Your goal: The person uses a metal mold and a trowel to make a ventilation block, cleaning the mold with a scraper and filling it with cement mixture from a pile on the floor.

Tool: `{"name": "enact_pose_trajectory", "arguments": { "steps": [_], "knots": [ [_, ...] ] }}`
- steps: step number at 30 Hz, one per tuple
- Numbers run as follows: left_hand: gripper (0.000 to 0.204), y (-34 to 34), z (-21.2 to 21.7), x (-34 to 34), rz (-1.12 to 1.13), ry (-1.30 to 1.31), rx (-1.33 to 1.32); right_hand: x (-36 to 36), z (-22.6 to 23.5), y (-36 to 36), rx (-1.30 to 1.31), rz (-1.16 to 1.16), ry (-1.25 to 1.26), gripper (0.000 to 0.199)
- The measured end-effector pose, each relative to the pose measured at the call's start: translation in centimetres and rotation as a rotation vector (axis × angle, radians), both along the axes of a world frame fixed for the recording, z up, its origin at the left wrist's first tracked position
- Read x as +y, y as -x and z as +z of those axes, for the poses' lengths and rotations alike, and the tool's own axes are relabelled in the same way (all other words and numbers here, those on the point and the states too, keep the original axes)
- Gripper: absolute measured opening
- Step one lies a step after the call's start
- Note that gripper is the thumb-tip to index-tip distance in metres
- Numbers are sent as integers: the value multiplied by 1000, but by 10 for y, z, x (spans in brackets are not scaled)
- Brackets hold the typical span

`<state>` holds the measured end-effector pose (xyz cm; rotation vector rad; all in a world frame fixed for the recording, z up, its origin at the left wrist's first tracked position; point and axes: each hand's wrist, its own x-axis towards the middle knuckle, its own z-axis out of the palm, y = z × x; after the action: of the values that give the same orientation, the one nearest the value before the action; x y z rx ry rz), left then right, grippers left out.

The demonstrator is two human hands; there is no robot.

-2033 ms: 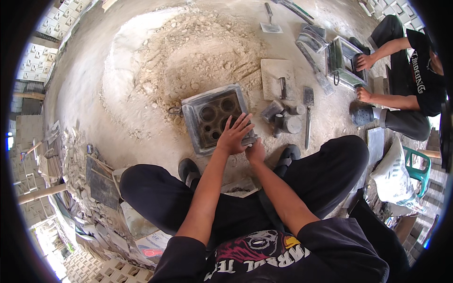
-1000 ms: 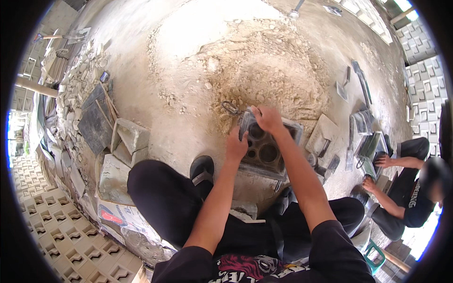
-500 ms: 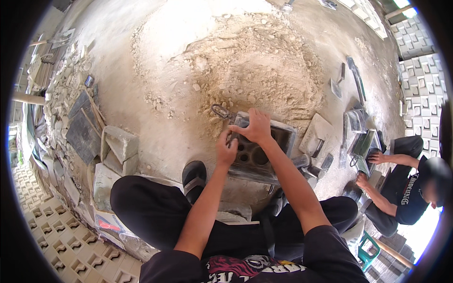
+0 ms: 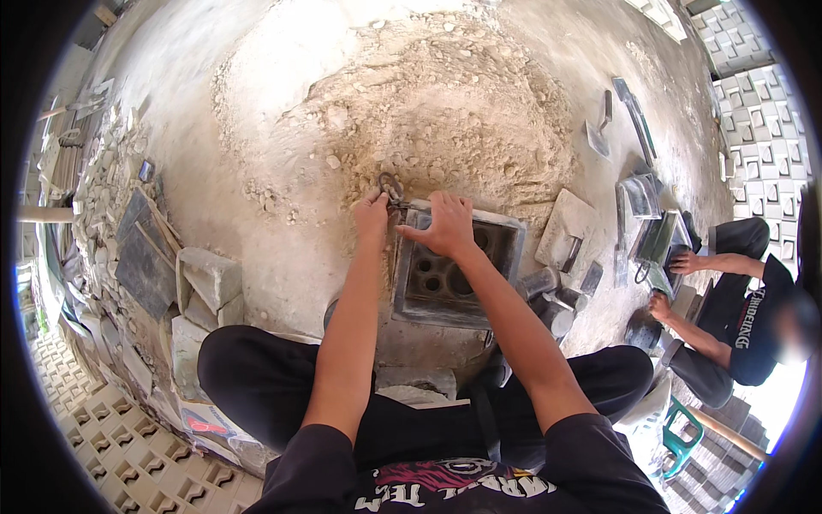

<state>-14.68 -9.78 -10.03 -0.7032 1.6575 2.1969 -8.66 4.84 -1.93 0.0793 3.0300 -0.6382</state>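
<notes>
Before me on the floor stands a dusty, dark square mold box [image 4: 521, 242] with round openings of different sizes inside. My right hand [image 4: 449, 227] grips its far wall near the left corner, fingers over the rim and thumb toward the inside. My left hand [image 4: 372, 212] is closed at that corner, on a dark metal loop handle [image 4: 390, 183] that sticks out from the box. The fingertips partly hide where the loop joins the box.
A heap of sandy clay [image 4: 462, 120] spreads beyond the box. To its right lie a flat block with a handle [image 4: 565, 231], dark cylinders [image 4: 556, 313] and a trowel [image 4: 598, 137]. Broken blocks [image 4: 210, 278] stand at left. A co-worker [image 4: 745, 317] sits at right with another mold [image 4: 658, 248].
My left hand has moved from the box's left side, away from me, onto the loop handle. The loop now stands more upright. My right hand keeps its hold on the far wall.
</notes>
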Motion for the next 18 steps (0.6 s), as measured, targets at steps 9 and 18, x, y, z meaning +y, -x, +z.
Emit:
{"name": "enact_pose_trajectory", "arguments": {
  "steps": [9,18],
  "knots": [
    [23,42,11,0,-508,294,9,0,4,-1,26,12,1,86],
    [22,50,2,7,-552,143,78,-3,4,-1,94,-24,-11,71]
  ]
}}
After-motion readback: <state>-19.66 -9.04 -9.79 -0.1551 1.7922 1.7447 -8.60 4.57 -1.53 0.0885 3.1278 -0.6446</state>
